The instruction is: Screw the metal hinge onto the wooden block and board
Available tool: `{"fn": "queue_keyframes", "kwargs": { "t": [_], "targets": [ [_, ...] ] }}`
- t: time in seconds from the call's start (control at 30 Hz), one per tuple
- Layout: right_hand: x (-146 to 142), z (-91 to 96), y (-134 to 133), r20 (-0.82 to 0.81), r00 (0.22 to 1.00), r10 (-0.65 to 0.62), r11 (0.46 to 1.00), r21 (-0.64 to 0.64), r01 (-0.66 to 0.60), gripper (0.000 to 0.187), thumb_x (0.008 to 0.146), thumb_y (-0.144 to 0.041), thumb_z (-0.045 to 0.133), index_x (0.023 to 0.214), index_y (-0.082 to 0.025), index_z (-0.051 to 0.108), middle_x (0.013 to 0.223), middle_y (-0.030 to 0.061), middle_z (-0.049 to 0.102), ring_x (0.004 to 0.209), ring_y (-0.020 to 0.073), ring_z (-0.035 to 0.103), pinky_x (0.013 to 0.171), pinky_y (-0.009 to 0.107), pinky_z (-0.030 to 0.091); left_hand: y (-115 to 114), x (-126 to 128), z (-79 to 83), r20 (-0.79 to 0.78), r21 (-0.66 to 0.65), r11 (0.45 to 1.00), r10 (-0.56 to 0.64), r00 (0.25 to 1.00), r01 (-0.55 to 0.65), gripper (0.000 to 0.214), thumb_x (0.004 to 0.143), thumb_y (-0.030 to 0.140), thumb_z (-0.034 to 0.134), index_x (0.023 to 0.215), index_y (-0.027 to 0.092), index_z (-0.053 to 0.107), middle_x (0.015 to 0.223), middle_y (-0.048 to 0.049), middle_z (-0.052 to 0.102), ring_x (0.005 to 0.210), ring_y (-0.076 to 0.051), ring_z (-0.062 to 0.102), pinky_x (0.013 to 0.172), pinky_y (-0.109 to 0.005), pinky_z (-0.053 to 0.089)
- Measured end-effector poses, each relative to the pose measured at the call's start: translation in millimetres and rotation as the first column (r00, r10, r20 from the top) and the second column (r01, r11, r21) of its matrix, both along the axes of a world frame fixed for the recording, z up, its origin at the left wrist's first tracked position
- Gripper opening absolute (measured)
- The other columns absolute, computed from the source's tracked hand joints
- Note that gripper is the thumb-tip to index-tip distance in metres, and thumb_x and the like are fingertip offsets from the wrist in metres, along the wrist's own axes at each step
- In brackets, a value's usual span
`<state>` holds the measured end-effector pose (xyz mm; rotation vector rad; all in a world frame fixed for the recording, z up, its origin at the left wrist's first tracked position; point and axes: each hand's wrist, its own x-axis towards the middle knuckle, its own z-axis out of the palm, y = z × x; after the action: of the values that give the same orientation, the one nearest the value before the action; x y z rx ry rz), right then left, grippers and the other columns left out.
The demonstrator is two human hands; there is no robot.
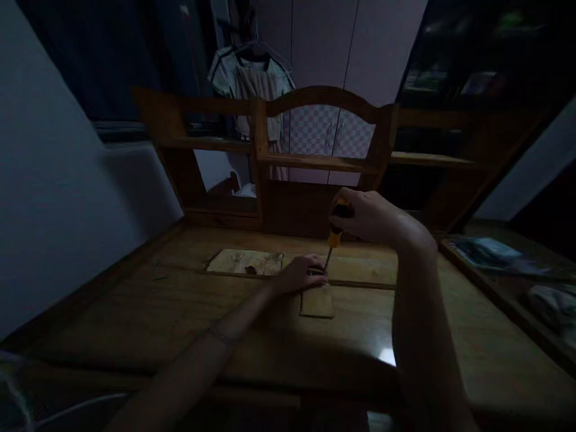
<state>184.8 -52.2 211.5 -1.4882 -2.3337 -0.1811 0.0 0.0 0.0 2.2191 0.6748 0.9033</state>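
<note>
My right hand (366, 216) is wrapped around the handle of a yellow and black screwdriver (333, 238), held nearly upright with its shaft pointing down. The screwdriver's tip meets a small shiny metal piece (317, 273) between the fingers of my left hand (299, 273). My left fingers are closed about this metal piece; its exact kind is too dark to tell. Beneath them lies a small flat wooden board (317, 303), its upper end partly covered by the hand. A longer wooden strip (364, 270) extends to the right behind it.
A pale, worn wood strip (243, 262) lies left of my hands on the wooden desktop (148, 318). A wooden shelf unit (315, 161) rises along the back edge. Papers or a magazine (488, 252) rest at right. A garment (254, 78) hangs behind; the room is dim.
</note>
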Motion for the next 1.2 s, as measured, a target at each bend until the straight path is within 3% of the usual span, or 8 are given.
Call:
{"fn": "queue_keyframes", "kwargs": {
  "t": [0.2, 0.4, 0.5, 0.67, 0.77, 0.9, 1.07, 1.2],
  "targets": [
    [-3.4, -1.1, -1.9, -0.025, 0.999, 0.033, 0.998, -0.044, -0.034, 0.032, 0.089, -0.033, 0.058, 0.116, -0.018, 0.065, 0.104, 0.0123, 0.074, 0.096, 0.0268, 0.069, 0.077, 0.032, 0.046, 1.6, 1.2, -2.3, 0.013, 0.0, 0.999, -0.033, 0.999, 0.033, 0.024, 0.085, 0.03, 0.08, 0.103, 0.016, 0.073, 0.104, -0.0055, 0.069, 0.096, -0.019, 0.069, 0.088, -0.029, 0.054],
    [-4.6, -0.1, 1.0, -0.041, 0.999, 0.028, 0.999, -0.034, -0.029, 0.023, 0.092, -0.036, 0.061, 0.109, -0.021, 0.067, 0.088, 0.0071, 0.073, 0.077, 0.0217, 0.067, 0.069, 0.03, 0.043, 17.4, -22.9, 1.0, -0.197, 0.186, 0.982, 0.08, 0.977, -0.043, 0.08, 0.065, 0.056, 0.092, 0.132, 0.02, 0.065, 0.129, -0.0126, 0.062, 0.123, -0.031, 0.059, 0.107, -0.041, 0.048],
    [-5.9, -0.1, 1.1, -0.066, 0.997, 0.026, 0.999, -0.04, -0.029, 0.019, 0.094, -0.036, 0.06, 0.106, -0.023, 0.068, 0.086, 0.0046, 0.072, 0.074, 0.0192, 0.065, 0.069, 0.029, 0.043, 28.6, -40.4, 0.8, -0.308, 0.17, 0.983, 0.113, 0.945, -0.062, 0.093, 0.062, 0.066, 0.089, 0.139, 0.024, 0.063, 0.141, -0.0148, 0.055, 0.133, -0.035, 0.052, 0.115, -0.048, 0.041],
    [-7.8, 1.0, -1.7, -0.068, 0.996, 0.053, 0.997, -0.047, -0.056, 0.025, 0.091, -0.034, 0.059, 0.111, -0.022, 0.068, 0.095, 0.007, 0.073, 0.083, 0.0215, 0.066, 0.074, 0.031, 0.044, 38.5, -55.5, -0.3, -0.383, 0.06, 0.997, 0.073, 0.921, -0.054, 0.096, 0.062, 0.068, 0.089, 0.145, 0.029, 0.06, 0.151, -0.0134, 0.048, 0.141, -0.036, 0.044, 0.119, -0.049, 0.035],
    [-8.4, 2.2, -3.1, -0.081, 0.994, 0.071, 0.996, -0.041, -0.075, 0.027, 0.089, -0.031, 0.058, 0.111, -0.02, 0.068, 0.103, 0.0089, 0.073, 0.091, 0.023, 0.066, 0.08, 0.032, 0.044, 39.9, -58.2, 2.1, -0.434, 0.075, 0.995, 0.096, 0.896, -0.071, 0.096, 0.06, 0.069, 0.089, 0.145, 0.032, 0.06, 0.147, -0.0113, 0.052, 0.137, -0.037, 0.046, 0.118, -0.051, 0.033],
    [-7.8, 1.0, -1.6, -0.111, 0.99, 0.082, 0.995, -0.053, -0.088, 0.026, 0.089, -0.029, 0.057, 0.11, -0.019, 0.068, 0.098, 0.0085, 0.071, 0.082, 0.0206, 0.064, 0.072, 0.03, 0.043, 39.4, -61.1, 6.0, -0.475, 0.111, 0.991, 0.117, 0.872, -0.072, 0.091, 0.063, 0.067, 0.088, 0.144, 0.036, 0.06, 0.147, -0.0093, 0.054, 0.136, -0.037, 0.046, 0.117, -0.051, 0.031],
    [-4.9, -2.6, 0.4, -0.146, 0.981, 0.125, 0.992, 0.001, -0.127, 0.026, 0.091, -0.031, 0.061, 0.116, -0.022, 0.06, 0.096, 0.006, 0.068, 0.08, 0.0194, 0.061, 0.07, 0.029, 0.041, 36.9, -64.0, 8.5, -0.383, 0.071, 0.997, 0.024, 0.923, 0.004, 0.085, 0.068, 0.059, 0.089, 0.142, 0.029, 0.062, 0.142, -0.011, 0.059, 0.132, -0.031, 0.052, 0.113, -0.043, 0.038],
    [-2.9, -3.4, -0.7, -0.171, 0.978, 0.119, 0.993, -0.001, -0.121, 0.025, 0.091, -0.03, 0.064, 0.113, -0.023, 0.056, 0.089, 0.004, 0.065, 0.075, 0.0183, 0.058, 0.065, 0.028, 0.039, 36.9, -63.6, 9.7, -0.345, 0.087, 0.996, 0.045, 0.937, -0.016, 0.078, 0.065, 0.05, 0.094, 0.135, 0.028, 0.068, 0.137, -0.0091, 0.064, 0.128, -0.028, 0.055, 0.113, -0.042, 0.04]
  ]
}}
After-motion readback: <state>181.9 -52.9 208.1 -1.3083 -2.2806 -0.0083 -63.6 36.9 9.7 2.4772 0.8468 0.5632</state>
